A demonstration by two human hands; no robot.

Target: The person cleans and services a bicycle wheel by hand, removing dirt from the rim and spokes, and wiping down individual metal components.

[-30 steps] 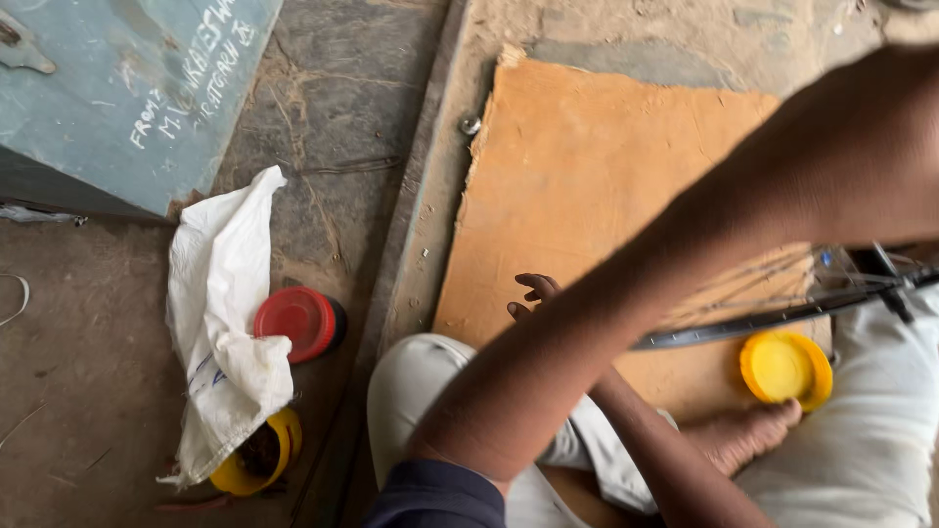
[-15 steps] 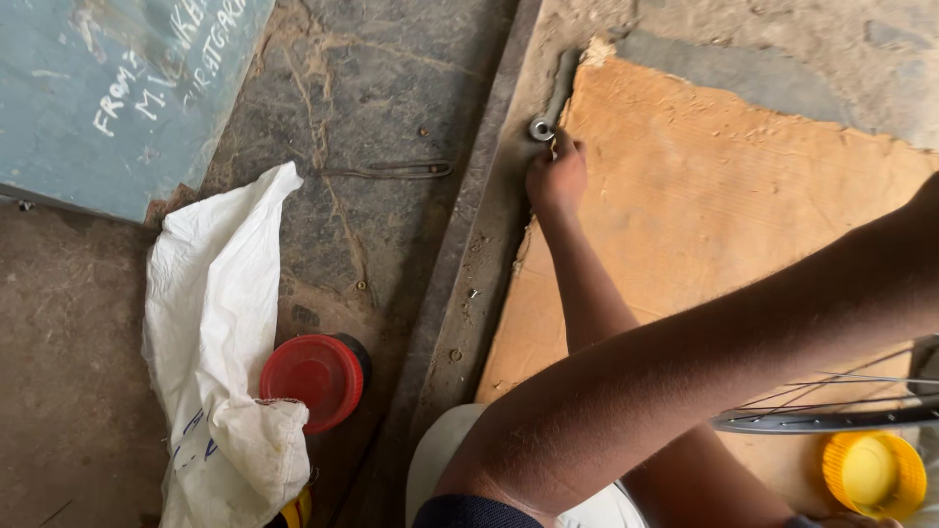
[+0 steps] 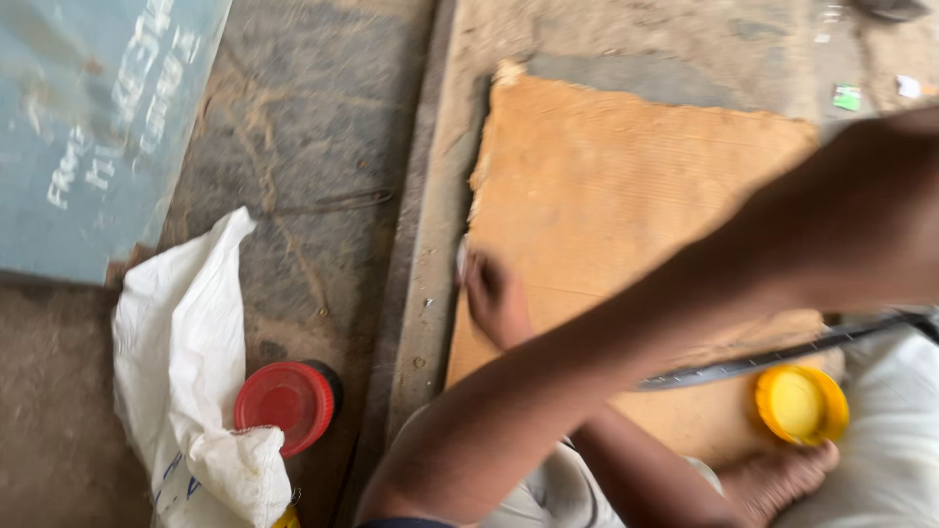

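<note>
Head-camera view, blurred by motion, looks down on a person seated on the ground. One hand (image 3: 497,298) lies at the left edge of a sheet of brown cardboard (image 3: 626,186), fingers curled over something small and pale at that edge; the item is too smeared to name, and the grip looks closed on it, though which hand this is cannot be told for certain. It appears to be the left hand, reached out from below the other arm. A bare forearm (image 3: 626,342) crosses the picture from lower left to upper right, and its hand runs past the right edge, so the state of that grip cannot be seen.

Under the forearm, a thin dark wheel rim (image 3: 773,360) with fine spokes lies over the cardboard's lower right part. Just beside it sits a yellow lid (image 3: 800,404), touching or nearly touching a bare foot (image 3: 778,479).

Left of the cardboard runs a concrete kerb (image 3: 425,244). Beyond that, on the dusty floor, a red lid (image 3: 286,405) rests on a dark round container, just beside a crumpled white sack (image 3: 181,362). A blue-grey metal box (image 3: 88,127) fills the upper left corner.
</note>
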